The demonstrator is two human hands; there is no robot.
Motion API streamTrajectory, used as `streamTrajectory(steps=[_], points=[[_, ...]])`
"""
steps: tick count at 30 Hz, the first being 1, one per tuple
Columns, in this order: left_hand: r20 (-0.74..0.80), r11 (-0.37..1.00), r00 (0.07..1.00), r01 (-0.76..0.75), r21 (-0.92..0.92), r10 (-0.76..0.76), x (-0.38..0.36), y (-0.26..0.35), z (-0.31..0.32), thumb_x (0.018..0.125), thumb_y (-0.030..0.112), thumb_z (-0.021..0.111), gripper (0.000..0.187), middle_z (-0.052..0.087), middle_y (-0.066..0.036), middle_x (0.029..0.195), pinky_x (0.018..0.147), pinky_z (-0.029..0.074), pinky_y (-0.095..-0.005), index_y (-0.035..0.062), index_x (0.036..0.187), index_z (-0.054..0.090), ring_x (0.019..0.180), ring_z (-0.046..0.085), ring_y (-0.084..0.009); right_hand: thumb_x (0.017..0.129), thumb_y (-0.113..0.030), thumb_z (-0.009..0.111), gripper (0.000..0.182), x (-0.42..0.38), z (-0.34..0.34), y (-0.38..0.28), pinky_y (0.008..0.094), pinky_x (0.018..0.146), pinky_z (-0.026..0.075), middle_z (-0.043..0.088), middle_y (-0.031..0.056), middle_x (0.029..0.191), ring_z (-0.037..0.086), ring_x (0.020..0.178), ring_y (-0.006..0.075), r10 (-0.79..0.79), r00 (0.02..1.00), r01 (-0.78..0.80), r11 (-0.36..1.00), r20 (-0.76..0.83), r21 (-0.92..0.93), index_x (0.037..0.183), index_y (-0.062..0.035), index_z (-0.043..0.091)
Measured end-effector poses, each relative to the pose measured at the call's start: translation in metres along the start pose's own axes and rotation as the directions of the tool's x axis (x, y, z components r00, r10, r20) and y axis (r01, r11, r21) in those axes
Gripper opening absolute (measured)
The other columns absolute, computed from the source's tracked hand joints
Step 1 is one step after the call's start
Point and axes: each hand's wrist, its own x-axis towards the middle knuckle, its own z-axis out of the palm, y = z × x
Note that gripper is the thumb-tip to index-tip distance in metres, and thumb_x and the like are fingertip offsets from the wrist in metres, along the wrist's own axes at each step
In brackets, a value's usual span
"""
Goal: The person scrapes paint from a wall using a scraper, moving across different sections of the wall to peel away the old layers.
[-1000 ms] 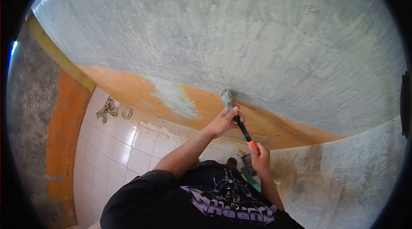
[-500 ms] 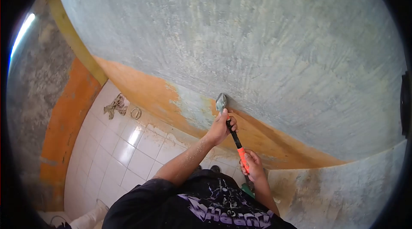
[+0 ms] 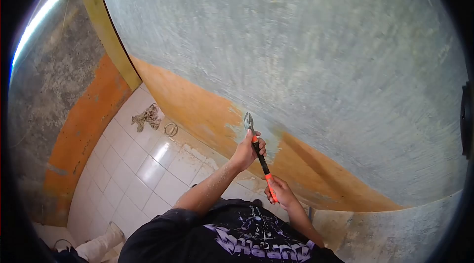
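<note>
- Grey wall [image 3: 306, 46]: fills the upper view; the dark lens border cuts off its outer edges.
- White tiled floor [image 3: 121, 169]: provides open room left of the arms.
- Orange paint band [image 3: 192, 110]: follows the wall's lower edge.
- Scraper [image 3: 261, 160]: head before the band's grey break; wall contact unclear.
- Left hand [image 3: 247, 153]: wrapped around the scraper's neck.
- Right hand [image 3: 282, 192]: closed around the orange grip; fingers partly hidden.

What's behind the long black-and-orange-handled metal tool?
Beside its head, a grey patch in the wall's orange band shows; what the tool and left hand cover is hidden.
</note>
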Motion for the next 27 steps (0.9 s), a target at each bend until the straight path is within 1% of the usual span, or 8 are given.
streamTrajectory(steps=[4,6,8,12,15,19,22,27], points=[[0.029,0.999,0.999,0.034,0.010,-0.034,-0.023,0.062,-0.049,0.107,0.048,0.024,0.044,0.047,-0.007,0.081,0.080,0.047,-0.0449,0.0085,0.117,0.042,0.078,0.053,-0.0232,0.102,-0.040,0.052,0.036,0.043,0.061,0.007,0.0218,0.040,0.036,0.053,0.0013,0.064,0.047,0.046,0.0066,0.015,0.995,-0.018,0.999,-0.102,-0.027,0.118,-0.0095,0.059],[0.029,0.999,0.999,0.024,0.022,-0.025,-0.039,0.098,-0.078,0.107,0.047,0.023,0.045,0.049,-0.008,0.083,0.083,0.048,-0.0461,0.0077,0.118,0.042,0.081,0.055,-0.0251,0.101,-0.039,0.053,0.035,0.070,0.095,0.016,0.0215,0.040,0.036,0.053,0.0012,0.063,0.047,0.045,0.0066,0.010,0.994,-0.009,1.000,-0.108,0.018,0.118,-0.0096,0.059],[-0.034,0.998,0.999,-0.009,0.067,0.011,-0.044,0.131,-0.111,0.107,0.046,0.023,0.045,0.050,-0.009,0.084,0.084,0.048,-0.0465,0.0074,0.119,0.042,0.083,0.056,-0.0265,0.101,-0.037,0.055,0.034,0.104,0.120,0.031,0.0216,0.039,0.035,0.053,0.0015,0.062,0.046,0.045,0.0065,-0.015,0.992,0.027,0.995,-0.126,0.097,0.119,-0.0089,0.059],[-0.105,1.000,0.994,-0.016,0.023,0.018,-0.054,0.192,-0.161,0.107,0.045,0.023,0.044,0.052,-0.010,0.086,0.085,0.048,-0.0471,0.0072,0.119,0.042,0.084,0.058,-0.0287,0.100,-0.034,0.057,0.032,0.151,0.181,0.021,0.0221,0.040,0.035,0.052,0.0011,0.062,0.044,0.045,0.0071,-0.045,0.995,0.052,0.996,-0.094,0.071,0.118,-0.0077,0.059],[-0.044,0.999,0.999,-0.022,0.027,0.023,-0.051,0.228,-0.188,0.107,0.044,0.024,0.043,0.052,-0.010,0.086,0.085,0.048,-0.0477,0.0071,0.120,0.042,0.084,0.057,-0.0282,0.100,-0.033,0.057,0.031,0.171,0.222,0.000,0.0226,0.041,0.035,0.050,0.0004,0.062,0.045,0.046,0.0076,-0.008,0.997,0.013,0.998,-0.083,0.053,0.118,-0.0073,0.058],[-0.004,0.998,1.000,-0.010,-0.057,0.009,-0.025,0.254,-0.200,0.107,0.045,0.026,0.041,0.048,-0.007,0.083,0.081,0.046,-0.0456,0.0094,0.119,0.042,0.079,0.053,-0.0251,0.101,-0.033,0.056,0.029,0.204,0.235,-0.013,0.0243,0.043,0.037,0.050,0.0012,0.063,0.046,0.047,0.0090,0.018,0.998,-0.014,0.998,-0.059,0.069,0.116,-0.0083,0.057],[-0.060,0.995,0.998,-0.009,-0.097,0.003,-0.010,0.262,-0.215,0.106,0.047,0.028,0.039,0.043,-0.005,0.080,0.078,0.044,-0.0427,0.0121,0.118,0.042,0.075,0.048,-0.0215,0.102,-0.032,0.054,0.027,0.234,0.236,-0.016,0.0257,0.044,0.039,0.051,0.0028,0.064,0.047,0.047,0.0102,0.072,0.997,-0.072,0.995,0.003,0.066,0.116,-0.0097,0.053],[-0.006,0.997,0.999,0.040,-0.059,-0.041,0.012,0.298,-0.238,0.106,0.049,0.027,0.042,0.047,-0.006,0.081,0.080,0.046,-0.0441,0.0110,0.118,0.041,0.077,0.051,-0.0226,0.102,-0.032,0.054,0.026,0.266,0.258,-0.035,0.0256,0.043,0.039,0.052,0.0043,0.066,0.047,0.047,0.0106,0.016,0.998,-0.019,0.998,0.059,0.057,0.118,-0.0119,0.049]])
